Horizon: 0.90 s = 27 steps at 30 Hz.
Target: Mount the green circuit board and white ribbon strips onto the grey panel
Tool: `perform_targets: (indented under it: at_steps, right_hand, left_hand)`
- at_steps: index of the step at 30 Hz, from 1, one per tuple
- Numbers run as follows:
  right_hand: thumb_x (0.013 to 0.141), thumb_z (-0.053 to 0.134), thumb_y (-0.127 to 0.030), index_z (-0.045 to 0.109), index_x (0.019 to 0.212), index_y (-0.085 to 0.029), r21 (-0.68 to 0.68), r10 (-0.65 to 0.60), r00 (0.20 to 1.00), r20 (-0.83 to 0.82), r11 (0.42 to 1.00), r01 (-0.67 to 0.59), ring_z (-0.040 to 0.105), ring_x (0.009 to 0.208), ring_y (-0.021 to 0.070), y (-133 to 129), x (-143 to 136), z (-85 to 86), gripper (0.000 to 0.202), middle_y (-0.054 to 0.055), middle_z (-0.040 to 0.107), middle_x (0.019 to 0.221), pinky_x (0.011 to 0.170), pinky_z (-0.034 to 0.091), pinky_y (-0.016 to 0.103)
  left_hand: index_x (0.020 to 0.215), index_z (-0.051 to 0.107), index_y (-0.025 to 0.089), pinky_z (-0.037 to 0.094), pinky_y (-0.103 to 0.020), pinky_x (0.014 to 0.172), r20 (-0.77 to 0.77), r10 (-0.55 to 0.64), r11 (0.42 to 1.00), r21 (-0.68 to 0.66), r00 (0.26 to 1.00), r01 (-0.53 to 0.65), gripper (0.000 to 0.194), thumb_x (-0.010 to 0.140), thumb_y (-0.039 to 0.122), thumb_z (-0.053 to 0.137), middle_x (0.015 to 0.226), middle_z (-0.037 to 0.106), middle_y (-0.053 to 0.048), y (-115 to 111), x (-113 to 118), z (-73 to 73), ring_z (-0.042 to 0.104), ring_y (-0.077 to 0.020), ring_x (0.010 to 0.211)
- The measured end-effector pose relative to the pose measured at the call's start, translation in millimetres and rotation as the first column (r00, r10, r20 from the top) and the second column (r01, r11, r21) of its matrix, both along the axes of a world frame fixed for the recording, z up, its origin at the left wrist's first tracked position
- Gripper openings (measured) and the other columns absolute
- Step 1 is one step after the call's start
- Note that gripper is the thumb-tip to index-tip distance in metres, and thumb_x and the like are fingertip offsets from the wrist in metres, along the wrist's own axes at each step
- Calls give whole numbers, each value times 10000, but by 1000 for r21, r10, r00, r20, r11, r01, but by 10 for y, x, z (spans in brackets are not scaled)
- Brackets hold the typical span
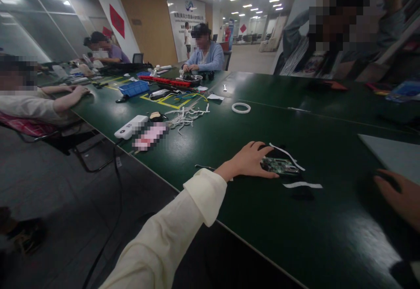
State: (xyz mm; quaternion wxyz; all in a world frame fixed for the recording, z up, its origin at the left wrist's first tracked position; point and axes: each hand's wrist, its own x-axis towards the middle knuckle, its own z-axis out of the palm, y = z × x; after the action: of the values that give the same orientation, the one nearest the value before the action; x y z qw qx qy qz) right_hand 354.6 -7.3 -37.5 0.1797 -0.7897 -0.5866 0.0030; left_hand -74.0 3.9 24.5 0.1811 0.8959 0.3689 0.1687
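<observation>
Reaching to one o'clock on the surface (259,214), the left hand (250,160) spread over the circuit board (282,166), grip unclear; at two o'clock, the right hand's (403,197) state couldn't be told. Handling seemed to need care beside white strips (302,185).

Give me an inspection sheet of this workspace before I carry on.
Surface: green table, glossy, with lamp glare.
Job's things: circuit board lying between two white strips.
Clutter: white ring, pile of pale strips, phone, white device, blue bin.
Grippers: left hand at the board's left end, grip unclear; right hand cut by the frame, hold unclear.
Cables: black cable hanging past the table edge; coloured wires near the blue bin.
Surroundings: several people, some seated at the table.
</observation>
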Motion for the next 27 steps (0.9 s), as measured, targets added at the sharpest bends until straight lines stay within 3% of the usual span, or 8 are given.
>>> perform_targets:
  at_steps: [3, 9, 17, 23, 27]
  right_hand:
    - [800, 314, -516, 535, 1193, -200, -88, 40, 999, 22, 995, -38, 545, 955, 307, -78, -274, 132, 551, 167, 562, 1139, 793, 416, 428]
    - [824, 275, -500, 534, 1176, -217, -41, 181, 982, 54, 983, -179, 546, 989, 287, -140, -651, 207, 520, 101, 561, 1165, 821, 412, 389]
    - [867, 282, -468, 566, 1146, -183, 36, 304, 951, -58, 953, -302, 475, 1141, 260, -318, -1100, 394, 490, 76, 503, 1254, 969, 358, 378]
    - [889, 323, -443, 584, 1135, -174, 116, 460, 885, -73, 885, -450, 466, 1158, 253, -445, -1396, 404, 448, 81, 500, 1259, 1010, 344, 452]
    - [906, 342, -396, 573, 1159, -167, 106, 598, 793, -118, 801, -589, 451, 1175, 251, -592, -1674, 501, 412, 87, 470, 1291, 1006, 350, 482]
  left_hand:
    - [1375, 243, 244, 311, -493, 1028, 45, 6, 1000, 9, 999, -7, 796, 728, 586, 555, 1428, 261, -94, -9, -12, 39, 217, -312, 1321]
    - [1353, 280, 246, 331, -477, 1031, 169, 67, 997, 38, 983, -74, 765, 725, 578, 565, 1408, 294, -91, 13, -39, 109, 249, -297, 1309]
    - [1314, 333, 229, 294, -425, 1068, 351, 156, 963, 153, 923, -221, 714, 724, 521, 609, 1371, 343, -97, 104, -108, 138, 315, -264, 1278]
    - [1314, 329, 234, 297, -415, 1065, 389, 175, 947, 184, 904, -262, 707, 729, 516, 608, 1373, 339, -87, 137, -126, 135, 313, -260, 1279]
    - [1291, 364, 235, 287, -435, 1068, 400, 170, 939, 210, 901, -271, 697, 710, 510, 631, 1366, 345, -91, 169, -101, 91, 316, -274, 1278]
